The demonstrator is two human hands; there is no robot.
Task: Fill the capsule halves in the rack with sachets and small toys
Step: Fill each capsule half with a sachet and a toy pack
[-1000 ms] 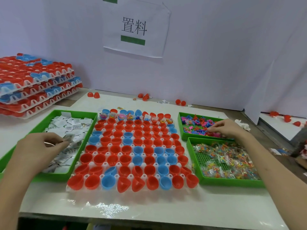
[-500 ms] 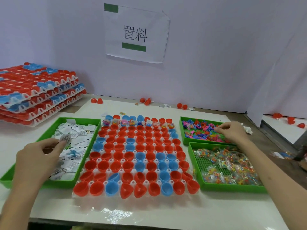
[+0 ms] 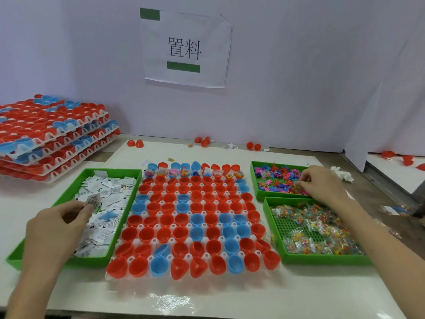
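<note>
At the middle of the table point(image 3: 207, 295) in front of you lies the white rack point(image 3: 188, 256), its cups filled with open capsule halves point(image 3: 164, 233), mostly red with some blue scattered among them. All stand mouth-up, though a few in the nearest rows lean over. Only one row near the 12 o'clock edge point(image 3: 184, 173) already carries bright toys and white sachets; the rows nearer you look bare inside. At 9 o'clock from the rack, touching its side, sits a green tray point(image 3: 92, 261) heaped with small white printed sachets point(image 3: 110, 194). Your left hand point(image 3: 55, 229) hovers over it, its grip clamped on one sachet point(image 3: 93, 200) pinched between thumb and forefinger. At 2 o'clock a smaller green tray point(image 3: 254, 180) holds a jumble of pink, blue and orange small toys point(image 3: 276, 180). Your right hand point(image 3: 322, 183) reaches into it with fingertips bunched down among them; you cannot tell whether that grip has closed on a toy. At 4 o'clock a second green tray point(image 3: 322, 259) holds clear bags of coloured pieces point(image 3: 315, 231). At 10 o'clock stands a stack of loaded racks point(image 3: 46, 139).
</note>
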